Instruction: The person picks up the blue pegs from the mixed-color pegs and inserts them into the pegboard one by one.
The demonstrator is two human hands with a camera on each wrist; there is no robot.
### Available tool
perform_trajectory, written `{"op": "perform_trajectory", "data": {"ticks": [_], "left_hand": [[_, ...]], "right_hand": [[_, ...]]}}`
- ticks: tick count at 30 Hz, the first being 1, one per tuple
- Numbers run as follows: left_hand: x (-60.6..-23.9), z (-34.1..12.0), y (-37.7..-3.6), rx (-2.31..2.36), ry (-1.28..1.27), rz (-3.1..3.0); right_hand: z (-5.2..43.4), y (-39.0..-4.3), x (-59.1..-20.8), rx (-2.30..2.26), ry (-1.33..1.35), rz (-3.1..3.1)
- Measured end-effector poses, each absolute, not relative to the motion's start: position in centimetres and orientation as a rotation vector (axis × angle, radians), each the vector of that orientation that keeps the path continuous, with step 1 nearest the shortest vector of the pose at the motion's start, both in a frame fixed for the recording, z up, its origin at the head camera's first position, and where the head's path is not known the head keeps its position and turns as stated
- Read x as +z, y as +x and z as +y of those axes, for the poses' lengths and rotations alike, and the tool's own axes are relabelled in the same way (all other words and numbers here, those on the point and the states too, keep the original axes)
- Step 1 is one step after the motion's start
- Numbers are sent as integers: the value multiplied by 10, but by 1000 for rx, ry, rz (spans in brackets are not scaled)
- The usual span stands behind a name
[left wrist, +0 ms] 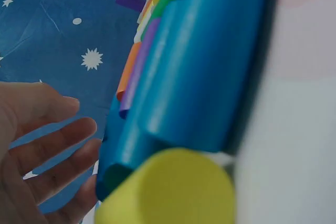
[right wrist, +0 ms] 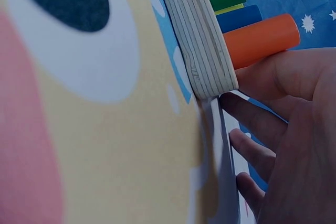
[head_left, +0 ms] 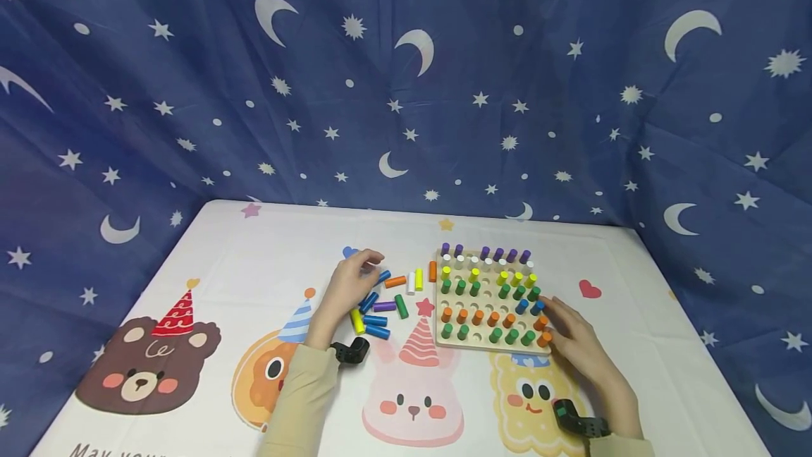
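My left hand [head_left: 352,282] hovers at the left side of a scatter of loose coloured pegs. In the left wrist view, that hand's fingers [left wrist: 58,142] are loosely bent with nothing between them, beside blue pegs [left wrist: 205,61] and a yellow peg [left wrist: 178,192]. A blue peg [head_left: 383,276] lies right by its fingertips in the head view. My right hand [head_left: 579,340] rests at the right edge of a wooden pegboard [head_left: 488,345]. Seen from the right wrist, its thumb [right wrist: 268,77] touches the board's corner below an orange peg [right wrist: 262,40], with the other fingers extended alongside.
Upright pegs stand in coloured rows on the board, among them purple pegs [head_left: 498,254] at the back and green pegs [head_left: 511,336] in front; some holes between are bare. Loose between hand and board lie a green peg [head_left: 401,306], a purple peg [head_left: 384,307] and an orange peg [head_left: 433,271].
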State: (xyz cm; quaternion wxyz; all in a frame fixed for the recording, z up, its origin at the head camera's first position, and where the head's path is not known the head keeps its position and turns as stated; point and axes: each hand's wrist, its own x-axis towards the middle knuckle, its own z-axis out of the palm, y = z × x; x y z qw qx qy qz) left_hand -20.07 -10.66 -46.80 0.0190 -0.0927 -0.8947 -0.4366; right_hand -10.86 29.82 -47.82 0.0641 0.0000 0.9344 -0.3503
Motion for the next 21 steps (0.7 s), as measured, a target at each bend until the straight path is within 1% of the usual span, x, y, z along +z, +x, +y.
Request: {"op": "perform_trajectory", "data": {"ticks": [8, 21], "left_hand": [[-477, -106, -203, -1308, -283, -2836], [-477, -102, -203, -1157, -329, -2886]], "right_hand": [[298, -109, -479, -1047, 13, 2815], [298, -109, -479, -1061, 1, 2821]]}}
